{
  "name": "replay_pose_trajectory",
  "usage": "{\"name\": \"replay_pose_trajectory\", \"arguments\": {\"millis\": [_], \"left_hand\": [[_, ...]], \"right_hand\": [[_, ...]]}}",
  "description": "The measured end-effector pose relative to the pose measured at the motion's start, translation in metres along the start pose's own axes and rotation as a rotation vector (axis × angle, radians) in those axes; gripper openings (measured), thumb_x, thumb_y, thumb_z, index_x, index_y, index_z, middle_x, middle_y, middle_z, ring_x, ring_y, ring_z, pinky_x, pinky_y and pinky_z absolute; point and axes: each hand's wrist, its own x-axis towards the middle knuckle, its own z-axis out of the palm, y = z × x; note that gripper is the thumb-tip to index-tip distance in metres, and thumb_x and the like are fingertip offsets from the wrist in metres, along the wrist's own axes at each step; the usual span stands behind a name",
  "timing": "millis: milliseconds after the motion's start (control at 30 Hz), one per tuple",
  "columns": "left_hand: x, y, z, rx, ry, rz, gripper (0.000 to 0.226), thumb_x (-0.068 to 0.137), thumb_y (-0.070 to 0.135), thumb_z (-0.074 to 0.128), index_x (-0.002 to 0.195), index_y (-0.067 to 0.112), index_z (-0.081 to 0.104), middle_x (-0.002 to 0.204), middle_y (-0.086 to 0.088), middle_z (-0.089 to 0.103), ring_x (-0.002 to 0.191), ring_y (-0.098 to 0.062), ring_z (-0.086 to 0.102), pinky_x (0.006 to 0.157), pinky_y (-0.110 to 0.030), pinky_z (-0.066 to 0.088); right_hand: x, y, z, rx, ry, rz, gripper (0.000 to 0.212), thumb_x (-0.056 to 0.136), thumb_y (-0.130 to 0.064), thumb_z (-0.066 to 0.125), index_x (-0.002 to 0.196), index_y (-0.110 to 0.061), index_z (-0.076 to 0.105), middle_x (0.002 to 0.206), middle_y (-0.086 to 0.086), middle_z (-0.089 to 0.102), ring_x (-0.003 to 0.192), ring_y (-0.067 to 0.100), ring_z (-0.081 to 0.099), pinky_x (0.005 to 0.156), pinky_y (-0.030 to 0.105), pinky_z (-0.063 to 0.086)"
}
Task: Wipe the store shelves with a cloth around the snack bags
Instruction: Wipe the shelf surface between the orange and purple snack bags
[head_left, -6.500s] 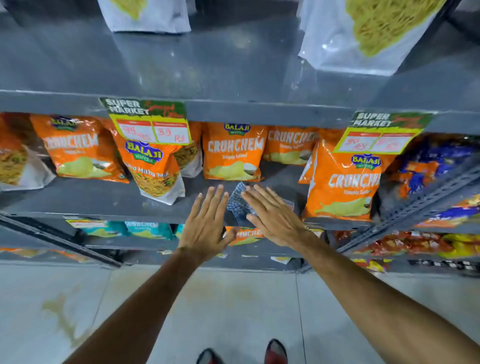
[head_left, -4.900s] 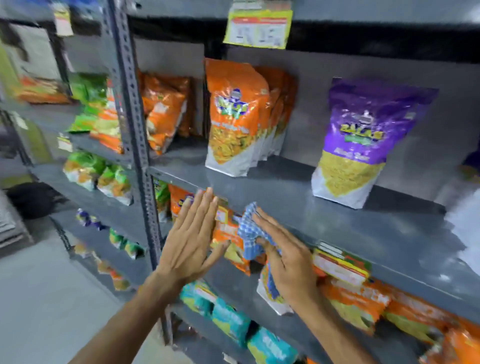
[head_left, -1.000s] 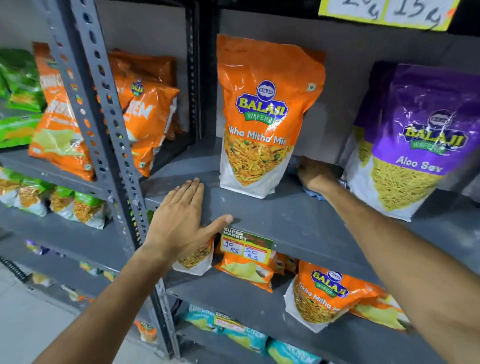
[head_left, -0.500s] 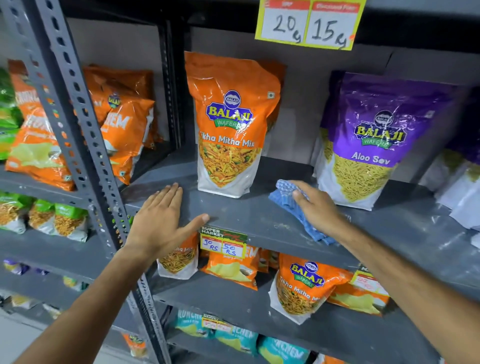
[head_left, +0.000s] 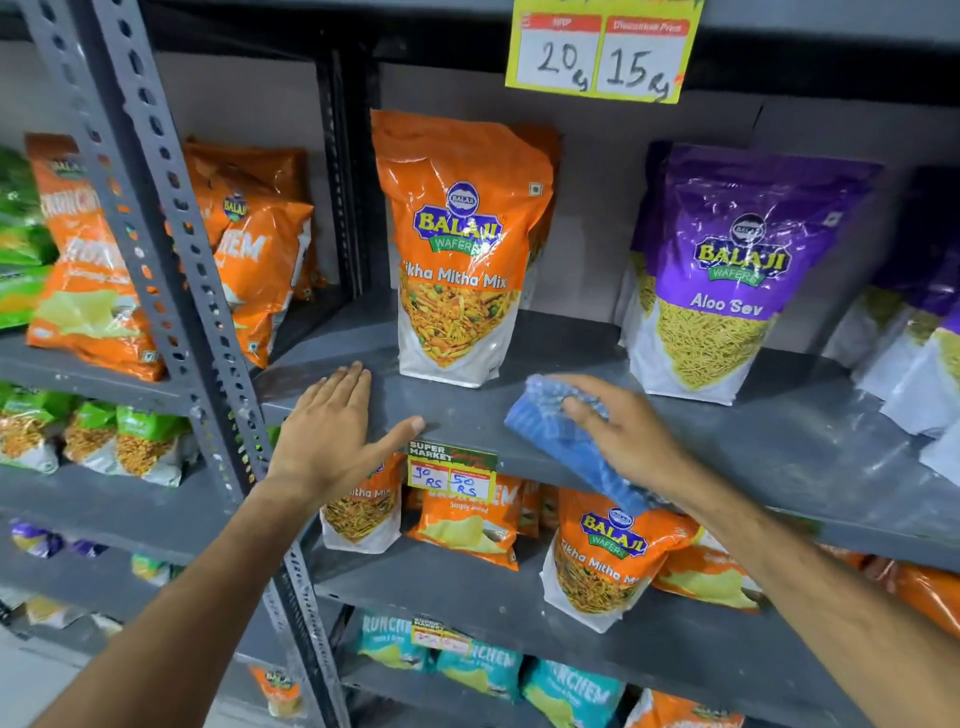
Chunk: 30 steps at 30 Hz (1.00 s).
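Observation:
A grey metal shelf (head_left: 779, 436) holds an upright orange Tikha Mitha Mix bag (head_left: 457, 249) and a purple Aloo Sev bag (head_left: 727, 275). My right hand (head_left: 628, 436) presses a blue checked cloth (head_left: 550, 431) flat on the shelf's front part, between the two bags and in front of them. The cloth's lower end hangs over the shelf edge. My left hand (head_left: 332, 436) lies flat and spread on the shelf's front left corner, left of the orange bag, holding nothing.
A perforated grey upright post (head_left: 171, 270) stands left of my left hand. Orange bags (head_left: 260, 249) fill the neighbouring bay. Price tags hang at the shelf edge (head_left: 452, 470) and above (head_left: 602, 52). More snack bags (head_left: 602, 561) sit on the shelf below.
My right hand has drawn the cloth from the back of the shelf, between the two bags, forward to the front edge. My left hand has stayed on the shelf corner.

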Motion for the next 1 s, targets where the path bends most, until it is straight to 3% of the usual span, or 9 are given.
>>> {"name": "replay_pose_trajectory", "arguments": {"millis": [67, 100, 167, 267, 467, 567, 700, 1000], "left_hand": [[-0.001, -0.001, 0.0, -0.02, 0.01, 0.006, 0.125, 0.084, 0.098, 0.008, 0.164, 0.003, 0.026, 0.174, -0.014, 0.027, 0.162, -0.027, 0.023, 0.134, -0.044, 0.016], [-0.001, -0.001, 0.001, -0.027, 0.013, 0.009, 0.125, 0.084, 0.098, 0.009, 0.164, 0.003, 0.027, 0.173, -0.015, 0.028, 0.161, -0.028, 0.024, 0.134, -0.044, 0.017], [-0.001, -0.002, 0.0, -0.045, 0.015, 0.017, 0.127, 0.083, 0.098, 0.009, 0.163, 0.002, 0.028, 0.172, -0.017, 0.029, 0.161, -0.029, 0.026, 0.133, -0.045, 0.018], [0.0, -0.004, -0.001, -0.054, 0.015, 0.035, 0.128, 0.083, 0.098, 0.007, 0.163, 0.001, 0.028, 0.173, -0.017, 0.029, 0.161, -0.03, 0.024, 0.133, -0.046, 0.018], [-0.001, -0.007, 0.004, -0.042, 0.018, 0.076, 0.125, 0.086, 0.094, 0.002, 0.164, -0.001, 0.024, 0.173, -0.019, 0.025, 0.162, -0.031, 0.02, 0.134, -0.045, 0.014], [-0.017, 0.014, 0.012, -0.033, 0.068, 0.224, 0.105, 0.098, 0.08, 0.006, 0.165, 0.001, 0.017, 0.176, -0.017, 0.015, 0.165, -0.026, 0.009, 0.134, -0.04, 0.004], [-0.028, 0.069, 0.019, -0.04, 0.095, 0.429, 0.095, 0.103, 0.073, 0.016, 0.165, 0.001, 0.02, 0.175, -0.016, 0.015, 0.164, -0.025, 0.01, 0.131, -0.035, -0.002], [0.005, 0.189, 0.013, -0.071, -0.059, 0.581, 0.126, 0.079, 0.092, 0.007, 0.166, 0.0, 0.014, 0.177, -0.016, 0.011, 0.165, -0.027, 0.009, 0.132, -0.036, 0.0]], "right_hand": [[0.007, 0.014, -0.008, -0.181, 0.164, 0.155, 0.031, 0.106, -0.021, 0.05, 0.133, -0.029, 0.063, 0.119, 0.005, 0.075, 0.107, 0.011, 0.07, 0.094, 0.033, 0.053], [0.012, 0.018, -0.008, -0.298, 0.147, 0.243, 0.033, 0.106, -0.025, 0.047, 0.136, -0.025, 0.06, 0.124, 0.012, 0.072, 0.114, 0.025, 0.067, 0.096, 0.039, 0.051], [0.022, 0.014, 0.003, -0.449, 0.048, 0.336, 0.04, 0.101, -0.033, 0.04, 0.134, -0.02, 0.057, 0.135, 0.015, 0.064, 0.125, 0.034, 0.058, 0.1, 0.044, 0.048], [0.031, -0.016, 0.032, -0.472, -0.028, 0.32, 0.05, 0.101, -0.047, 0.039, 0.139, -0.017, 0.051, 0.147, 0.011, 0.054, 0.134, 0.033, 0.052, 0.105, 0.045, 0.045], [0.016, -0.063, 0.077, -0.452, -0.105, 0.157, 0.049, 0.103, -0.051, 0.042, 0.147, -0.029, 0.046, 0.156, -0.001, 0.047, 0.138, 0.028, 0.05, 0.104, 0.043, 0.044], [0.001, -0.065, 0.071, -0.426, -0.105, 0.123, 0.046, 0.103, -0.047, 0.048, 0.145, -0.028, 0.051, 0.151, 0.001, 0.054, 0.133, 0.031, 0.054, 0.102, 0.042, 0.046], [-0.014, -0.049, 0.048, -0.43, -0.018, 0.202, 0.043, 0.105, -0.041, 0.048, 0.144, -0.025, 0.054, 0.147, 0.004, 0.059, 0.132, 0.031, 0.055, 0.104, 0.039, 0.045], [-0.057, 0.022, -0.03, -0.455, 0.156, 0.42, 0.041, 0.104, -0.042, 0.048, 0.143, -0.029, 0.053, 0.142, 0.007, 0.062, 0.131, 0.034, 0.055, 0.105, 0.046, 0.047]]}}
